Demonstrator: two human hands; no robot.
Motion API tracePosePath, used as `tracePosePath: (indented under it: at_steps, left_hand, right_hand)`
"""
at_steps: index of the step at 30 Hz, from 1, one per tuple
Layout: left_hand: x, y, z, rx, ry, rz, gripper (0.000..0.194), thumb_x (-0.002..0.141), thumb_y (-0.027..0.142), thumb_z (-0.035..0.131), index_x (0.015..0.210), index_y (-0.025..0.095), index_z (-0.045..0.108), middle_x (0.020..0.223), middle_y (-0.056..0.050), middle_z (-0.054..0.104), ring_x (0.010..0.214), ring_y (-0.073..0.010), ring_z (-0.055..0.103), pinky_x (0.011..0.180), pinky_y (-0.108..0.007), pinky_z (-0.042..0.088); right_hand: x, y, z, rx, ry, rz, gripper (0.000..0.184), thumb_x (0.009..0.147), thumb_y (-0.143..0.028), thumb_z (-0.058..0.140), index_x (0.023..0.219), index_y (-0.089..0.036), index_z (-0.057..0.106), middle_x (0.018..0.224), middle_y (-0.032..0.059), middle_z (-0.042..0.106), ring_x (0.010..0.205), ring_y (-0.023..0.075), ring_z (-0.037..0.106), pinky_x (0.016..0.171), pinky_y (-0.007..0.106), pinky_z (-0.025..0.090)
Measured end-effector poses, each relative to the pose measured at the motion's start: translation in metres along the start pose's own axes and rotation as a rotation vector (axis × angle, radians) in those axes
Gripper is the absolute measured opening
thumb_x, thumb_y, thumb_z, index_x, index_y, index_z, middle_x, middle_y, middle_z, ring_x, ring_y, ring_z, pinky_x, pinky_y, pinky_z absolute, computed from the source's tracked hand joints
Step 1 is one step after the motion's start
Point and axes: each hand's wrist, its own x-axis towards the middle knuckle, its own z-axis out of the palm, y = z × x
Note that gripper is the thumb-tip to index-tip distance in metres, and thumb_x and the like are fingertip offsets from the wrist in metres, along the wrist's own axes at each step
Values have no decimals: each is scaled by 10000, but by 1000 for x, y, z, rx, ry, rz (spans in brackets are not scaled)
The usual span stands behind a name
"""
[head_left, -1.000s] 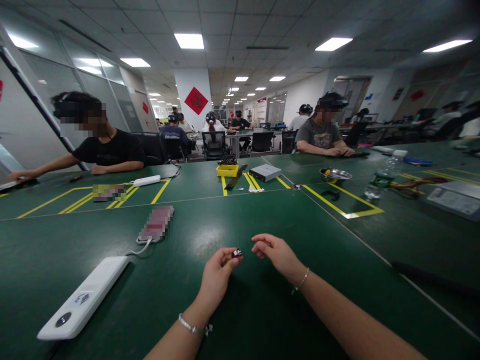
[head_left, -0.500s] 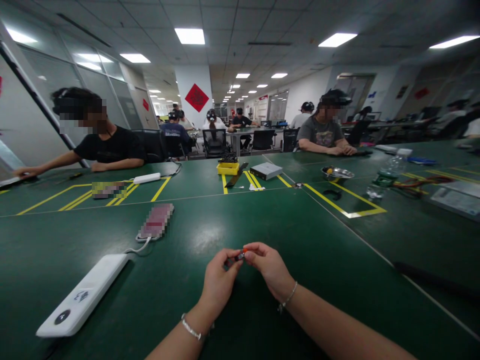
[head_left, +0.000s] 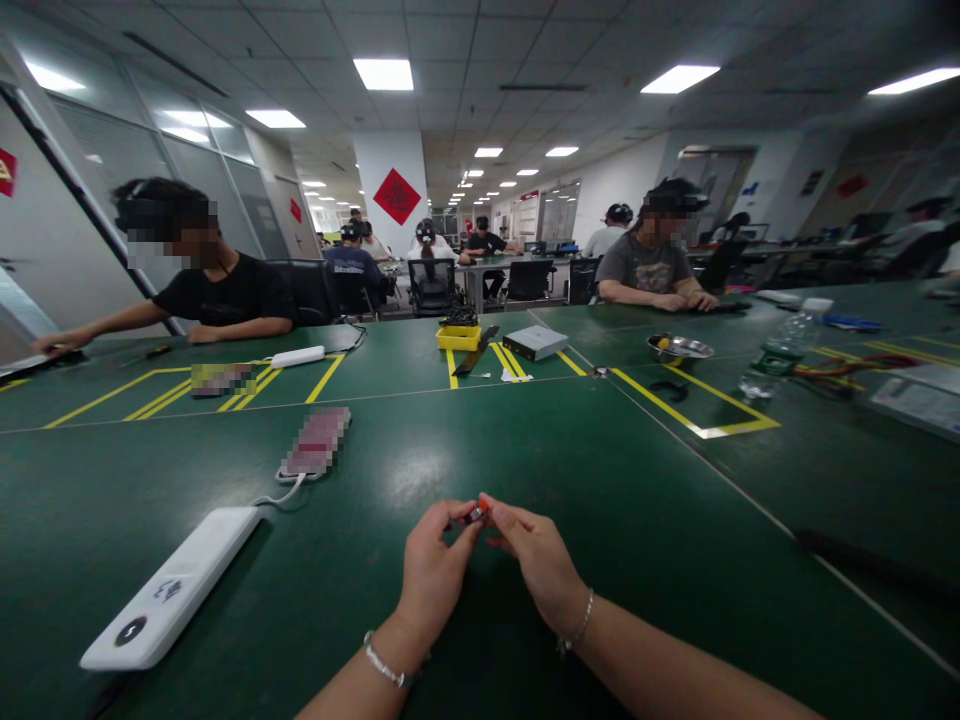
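Note:
Low over the green table [head_left: 615, 520], near its front edge, my two hands meet. My left hand [head_left: 433, 572] pinches a tiny dark part [head_left: 472, 516] at its fingertips. From the right, my right hand [head_left: 534, 562] pinches a small orange piece [head_left: 484, 503] that touches the dark part. Both wrists wear thin bracelets.
A white power bank [head_left: 171, 589] lies at the left, cabled to a phone [head_left: 316, 443]. Farther off are a yellow bin [head_left: 458, 338], a grey box [head_left: 535, 342], a metal bowl [head_left: 679, 348] and a water bottle [head_left: 780, 354]. People sit across the table at left [head_left: 202, 285] and right [head_left: 646, 262].
My right hand has moved left to meet my left hand; the two now pinch the small part together, slightly nearer to me. The view has shifted a little.

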Motion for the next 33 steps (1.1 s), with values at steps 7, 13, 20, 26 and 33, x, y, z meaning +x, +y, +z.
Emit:
tracePosePath:
  at_steps: [7,13,20,26,33]
  left_hand:
    - [-1,-5,0,29,20,36,125,725,243,586,833,195,626,793,-16,654,749,-162,605,724,-304,470]
    - [-3,-8,0,150,89,117,94,719,244,598,802,207,621,795,-12,657,767,-179,602,739,-343,466]
    - [1,-7,-2,179,89,163,91,721,241,602,805,210,616,790,-5,653,776,-176,601,743,-342,460]
    - [2,-5,1,244,-5,215,97,723,207,586,819,216,599,779,-2,632,778,-174,583,763,-359,444]
    - [4,-10,1,320,-115,79,332,699,207,577,1027,207,530,1030,-43,585,1008,-211,518,892,-395,391]
  right_hand:
    - [-2,1,0,-104,9,-52,465,721,-510,536,1007,-164,653,991,106,664,965,269,568,794,415,459]
    - [-5,0,4,-243,4,-160,414,770,-482,481,1002,-188,657,1041,91,649,983,254,566,838,391,441]
    - [0,-2,-2,-200,-38,-62,446,749,-479,510,1034,-161,636,1047,92,647,996,261,562,809,397,453]
    - [7,-4,-6,-226,-3,-106,280,644,-365,639,836,-168,693,859,71,700,841,212,625,824,358,446]
    - [48,-34,-75,-699,336,-178,261,697,-356,531,830,-181,672,823,52,688,755,186,611,698,306,450]
